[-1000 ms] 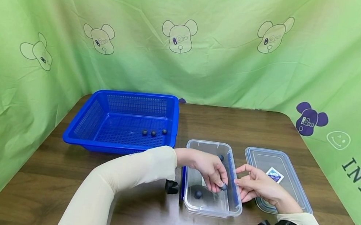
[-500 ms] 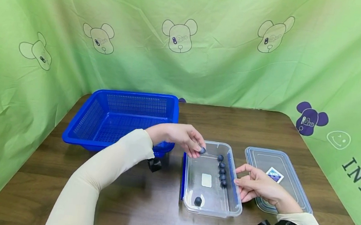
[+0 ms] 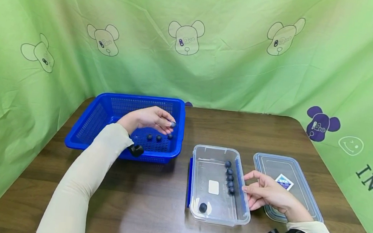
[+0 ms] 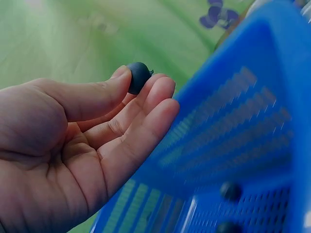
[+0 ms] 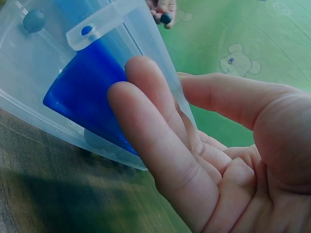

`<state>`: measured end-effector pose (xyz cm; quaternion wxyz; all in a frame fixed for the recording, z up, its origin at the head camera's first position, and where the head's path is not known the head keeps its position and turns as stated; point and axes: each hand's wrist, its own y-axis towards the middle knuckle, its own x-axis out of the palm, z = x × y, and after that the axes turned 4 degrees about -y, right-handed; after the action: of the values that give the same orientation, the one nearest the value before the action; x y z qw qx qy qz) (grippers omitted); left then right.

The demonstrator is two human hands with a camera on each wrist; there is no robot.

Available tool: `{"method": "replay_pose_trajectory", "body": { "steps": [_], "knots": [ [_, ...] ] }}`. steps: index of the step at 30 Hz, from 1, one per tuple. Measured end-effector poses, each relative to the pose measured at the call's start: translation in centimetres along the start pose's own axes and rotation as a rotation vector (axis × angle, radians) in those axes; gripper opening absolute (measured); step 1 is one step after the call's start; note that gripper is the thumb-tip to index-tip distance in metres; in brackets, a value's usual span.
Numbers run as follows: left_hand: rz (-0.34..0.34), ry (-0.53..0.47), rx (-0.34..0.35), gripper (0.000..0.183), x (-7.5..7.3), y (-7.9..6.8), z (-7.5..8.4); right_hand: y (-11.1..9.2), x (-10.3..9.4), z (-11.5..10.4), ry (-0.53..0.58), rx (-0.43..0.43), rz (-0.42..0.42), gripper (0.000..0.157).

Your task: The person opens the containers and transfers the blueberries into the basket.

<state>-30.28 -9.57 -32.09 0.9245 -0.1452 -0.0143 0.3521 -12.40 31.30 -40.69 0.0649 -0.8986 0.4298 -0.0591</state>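
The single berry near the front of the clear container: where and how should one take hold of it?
I would pinch the single berry across its middle, coming straight down from above: it is round, the clear container is open on top but walled all round, and the berry row lies well apart.

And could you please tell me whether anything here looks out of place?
One blueberry sits alone toward the near-left corner of the clear container, apart from the row of blueberries along its right side; nothing looks spilled or damaged.
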Motion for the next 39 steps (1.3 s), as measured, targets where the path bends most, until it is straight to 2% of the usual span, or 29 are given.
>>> {"method": "replay_pose_trajectory", "body": {
  "steps": [10, 18, 25, 33, 39],
  "knots": [
    [0.176, -0.046, -0.065, 0.034, -4.1, -1.3, -1.8, 0.1, 0.1, -0.1, -0.001, 0.002, 0.003, 0.026],
    [0.249, -0.092, -0.122, 0.039, -6.4, -1.5, -3.5, 0.1, 0.1, 0.1, -0.007, 0.004, 0.007, 0.026],
    [0.269, -0.081, -0.167, 0.038, -7.1, -1.1, -4.2, 0.0, 0.0, 0.2, -0.007, 0.004, 0.008, 0.026],
    [0.229, 0.018, -0.356, 0.026, -7.1, -0.5, -5.1, 0.0, 0.0, 0.2, -0.013, 0.019, 0.006, 0.026],
    [0.232, 0.139, -0.452, 0.022, -6.7, -0.1, -5.5, 0.0, 0.1, 0.2, 0.015, -0.006, -0.012, 0.024]
  ]
}}
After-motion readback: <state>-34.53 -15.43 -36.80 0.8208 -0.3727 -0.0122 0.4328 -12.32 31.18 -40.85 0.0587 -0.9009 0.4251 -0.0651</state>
